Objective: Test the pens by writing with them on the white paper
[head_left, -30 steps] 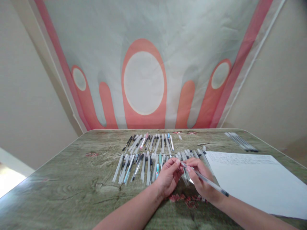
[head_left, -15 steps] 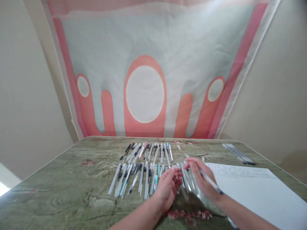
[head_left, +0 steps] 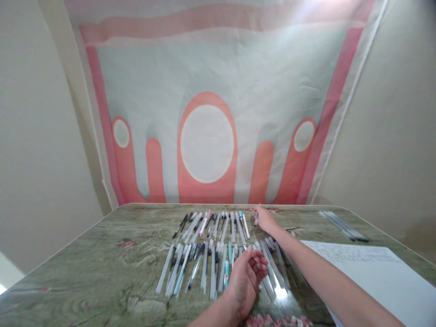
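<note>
Two rows of pens lie on the green wood-grain table [head_left: 102,272]. The far row [head_left: 211,223] is short and the near row [head_left: 204,268] is longer. My right hand [head_left: 265,220] is stretched out to the right end of the far row, and its fingertips pinch a small pen cap [head_left: 255,221]. Closer to me, my left hand [head_left: 248,277] rests on its side over the right part of the near row. Its fingers are loosely curled, and I see nothing in them. My right forearm crosses above the rightmost pens of the near row.
A large white sheet of paper [head_left: 374,281] with lines of writing along its top lies at the right. A small bunch of pens [head_left: 344,225] sits at the far right corner. A pink and white cloth [head_left: 207,113] hangs on the wall behind the table.
My right hand no longer has the long pen it held near the left hand, and it has reached forward to the far row. The left hand stayed put. The view tilted upward.
</note>
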### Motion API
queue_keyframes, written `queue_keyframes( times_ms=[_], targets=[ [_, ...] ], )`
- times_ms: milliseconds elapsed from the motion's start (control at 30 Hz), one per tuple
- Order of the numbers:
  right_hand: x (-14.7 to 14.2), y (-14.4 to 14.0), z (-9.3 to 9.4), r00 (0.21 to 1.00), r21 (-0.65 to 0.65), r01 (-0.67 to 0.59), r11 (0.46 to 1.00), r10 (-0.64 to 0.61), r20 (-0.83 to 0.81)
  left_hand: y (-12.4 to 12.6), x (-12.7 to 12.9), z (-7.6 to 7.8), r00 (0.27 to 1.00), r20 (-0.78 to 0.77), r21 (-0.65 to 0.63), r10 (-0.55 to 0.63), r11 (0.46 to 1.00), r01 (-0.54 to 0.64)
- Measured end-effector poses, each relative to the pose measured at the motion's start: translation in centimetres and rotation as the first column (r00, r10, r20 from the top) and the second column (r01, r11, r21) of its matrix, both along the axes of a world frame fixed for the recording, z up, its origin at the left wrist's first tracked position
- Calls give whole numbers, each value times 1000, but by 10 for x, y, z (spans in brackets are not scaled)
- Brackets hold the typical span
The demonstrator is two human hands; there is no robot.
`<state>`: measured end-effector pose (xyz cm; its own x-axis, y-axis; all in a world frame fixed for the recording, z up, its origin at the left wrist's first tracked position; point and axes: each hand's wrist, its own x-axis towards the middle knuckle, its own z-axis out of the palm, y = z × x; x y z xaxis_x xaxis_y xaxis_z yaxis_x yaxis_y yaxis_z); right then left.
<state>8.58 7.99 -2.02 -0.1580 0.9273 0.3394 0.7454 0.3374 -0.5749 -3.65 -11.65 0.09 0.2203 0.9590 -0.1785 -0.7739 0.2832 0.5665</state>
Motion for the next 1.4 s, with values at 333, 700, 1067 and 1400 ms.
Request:
queue_keyframes(
  times_ms=[333,700,1067,1400],
  targets=[
    [15,-93,49,865,114,-345,932,363,-347,0,2,2,984,15,5,178,984,-178],
    [10,-162,26,912,414,-326,850,399,-101,-3,2,7,993,-44,44,111,993,-109],
    [25,-184,30,854,452,-319,833,460,-244,10,-8,5,985,-40,42,168,985,-167],
    [16,-191,35,835,410,-310,858,452,-315,8,-5,6,985,-63,68,158,986,-154]
  ],
)
